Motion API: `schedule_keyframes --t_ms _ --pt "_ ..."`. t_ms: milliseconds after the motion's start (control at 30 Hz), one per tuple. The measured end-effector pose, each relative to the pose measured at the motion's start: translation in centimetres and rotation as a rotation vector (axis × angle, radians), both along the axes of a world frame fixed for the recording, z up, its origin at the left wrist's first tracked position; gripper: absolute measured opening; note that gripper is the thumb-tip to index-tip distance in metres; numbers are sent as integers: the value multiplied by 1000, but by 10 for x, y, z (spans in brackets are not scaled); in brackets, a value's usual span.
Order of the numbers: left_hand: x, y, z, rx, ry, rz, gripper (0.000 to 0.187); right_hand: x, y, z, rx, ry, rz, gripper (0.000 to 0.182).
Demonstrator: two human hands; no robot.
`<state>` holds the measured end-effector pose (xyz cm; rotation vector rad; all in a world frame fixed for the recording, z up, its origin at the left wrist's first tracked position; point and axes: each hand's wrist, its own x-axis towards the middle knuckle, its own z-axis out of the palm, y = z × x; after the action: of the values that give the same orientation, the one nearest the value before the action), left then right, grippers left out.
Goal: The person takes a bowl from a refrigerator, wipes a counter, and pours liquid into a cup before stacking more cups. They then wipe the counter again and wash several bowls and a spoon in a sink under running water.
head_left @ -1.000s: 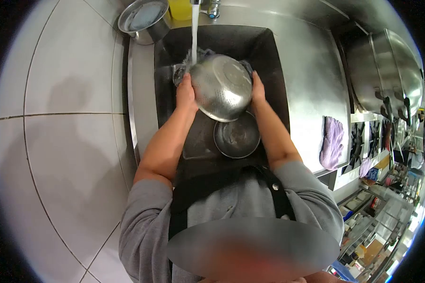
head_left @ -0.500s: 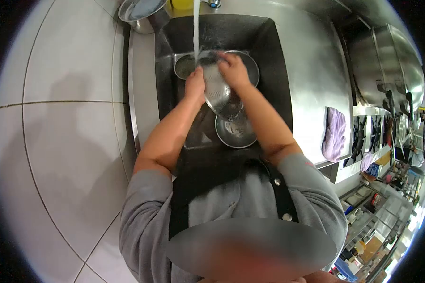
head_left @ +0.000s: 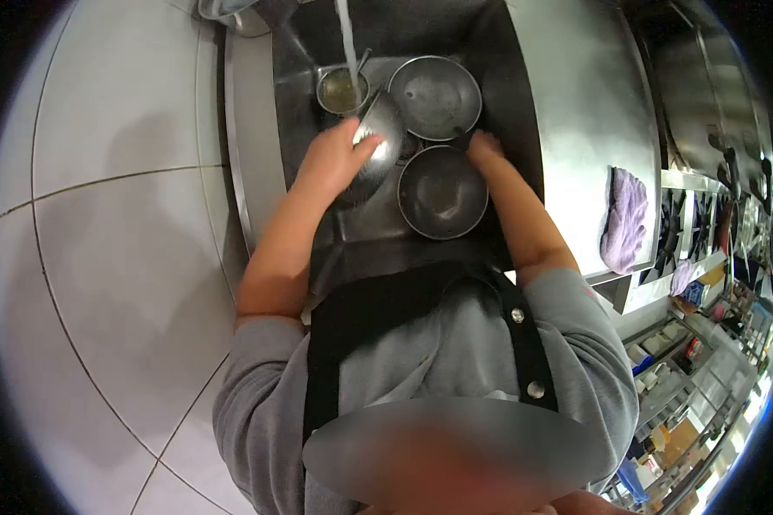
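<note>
Inside the dark sink (head_left: 365, 230), my left hand (head_left: 331, 159) grips a metal colander (head_left: 386, 124) by its rim, thumb on one face, and the colander is tilted on its side. A stream of water (head_left: 347, 39) runs down right beside it. My right hand (head_left: 484, 148) is by the sink's right wall, fingers curled at a dark patch I cannot make out. Close to it are two round metal bowls, the upper bowl (head_left: 438, 99) and the lower bowl (head_left: 443, 193). A small strainer (head_left: 339, 90) with a short handle sits at the upper left.
A steel counter (head_left: 575, 112) runs along the right, with a purple cloth (head_left: 625, 221) near its edge. Beyond it are stove burners (head_left: 672, 232). A metal pot (head_left: 247, 21) stands at the sink's upper left. White tiles (head_left: 120, 257) cover the left side.
My right hand has left the colander and moved right and down to the sink's right side. My left hand has swung the colander left and tilted it, uncovering the bowls.
</note>
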<state>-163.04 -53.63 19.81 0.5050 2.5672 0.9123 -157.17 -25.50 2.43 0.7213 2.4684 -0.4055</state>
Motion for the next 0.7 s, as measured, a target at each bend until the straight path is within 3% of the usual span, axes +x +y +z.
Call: schedule_keyframes --t_ms 67,167,200,333,467,600,700 --pt "13 -5 -9 -2 -56 -66 44 15 1 -43 -54 -17 -4 41" --pt "42 -3 -5 -52 -274 -214 39 27 4 -64 -65 47 -181 33" --pt "52 -6 -15 -27 -314 -282 38 24 3 -61 -68 81 -108 30" --pt "70 -11 -7 -144 -403 -673 37 5 -20 14 -51 176 243 26" --pt "79 -1 -22 -141 -368 -828 32 -19 -45 110 30 359 480 24" --pt "102 20 -73 -154 -314 -909 29 -48 -41 153 124 606 340 30" --pt "123 47 -103 -412 -353 -1035 30 -72 -27 155 39 786 146 43"
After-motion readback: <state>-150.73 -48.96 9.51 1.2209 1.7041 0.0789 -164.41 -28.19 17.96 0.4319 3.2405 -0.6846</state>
